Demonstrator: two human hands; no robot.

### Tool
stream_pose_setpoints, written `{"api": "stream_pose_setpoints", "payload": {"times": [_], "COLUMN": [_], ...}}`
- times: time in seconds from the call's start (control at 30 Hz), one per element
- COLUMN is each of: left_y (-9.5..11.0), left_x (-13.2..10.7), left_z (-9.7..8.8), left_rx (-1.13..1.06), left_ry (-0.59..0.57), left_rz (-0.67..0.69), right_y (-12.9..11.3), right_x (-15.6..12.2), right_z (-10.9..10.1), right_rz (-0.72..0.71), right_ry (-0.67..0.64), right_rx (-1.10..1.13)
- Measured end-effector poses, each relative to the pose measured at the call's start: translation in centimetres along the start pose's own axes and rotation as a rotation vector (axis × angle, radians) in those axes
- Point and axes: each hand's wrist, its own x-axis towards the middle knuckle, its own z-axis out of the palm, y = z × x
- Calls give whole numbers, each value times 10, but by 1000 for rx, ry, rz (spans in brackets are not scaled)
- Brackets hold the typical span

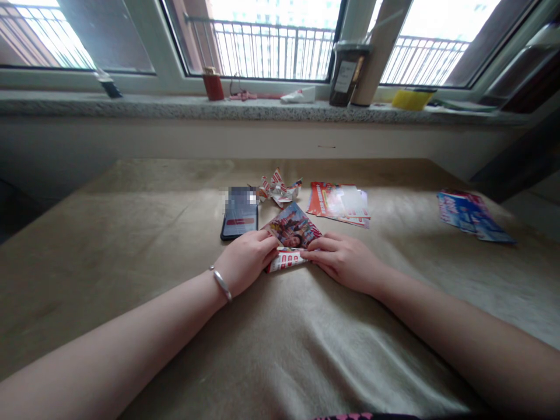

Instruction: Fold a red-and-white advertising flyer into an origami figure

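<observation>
A colourful printed sheet of paper (294,226) lies on the table between my hands, its near part folded over to show a white back with red print. My left hand (249,259) grips the left end of the fold, fingers pressed together on the paper. At the opposite end, my right hand (343,259) holds the fold with its fingertips. Just beyond my left hand lies a phone (240,219) with its screen lit. Behind the sheet sits a crumpled or folded piece of printed paper (279,189).
Several red and white printed sheets (336,203) lie right of centre on the cloth-covered table (153,245). Blue and pink leaflets (472,216) rest farther right. Along the windowsill (166,109) stand a red container (213,84), a dark lidded jar (347,76) and a yellow item (412,99).
</observation>
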Motion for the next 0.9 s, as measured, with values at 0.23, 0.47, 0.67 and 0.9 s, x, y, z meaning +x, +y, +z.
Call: {"api": "stream_pose_setpoints", "payload": {"times": [0.23, 0.47, 0.67, 0.9], "left_y": [4, 9, 11, 14], "left_x": [-3, -5, -5, -6], "left_z": [-4, -7, -8, -8], "left_rx": [-100, 88, 126, 177], "left_ry": [43, -15, -26, -74], "left_rz": [192, 233, 225, 179], "right_y": [5, 10, 14, 15], "right_x": [-2, -2, -2, -2], "right_z": [0, -1, 2, 4], "right_rz": [34, 130, 146, 155], "right_ry": [21, 11, 64, 45], "right_rx": [26, 108, 160, 118]}}
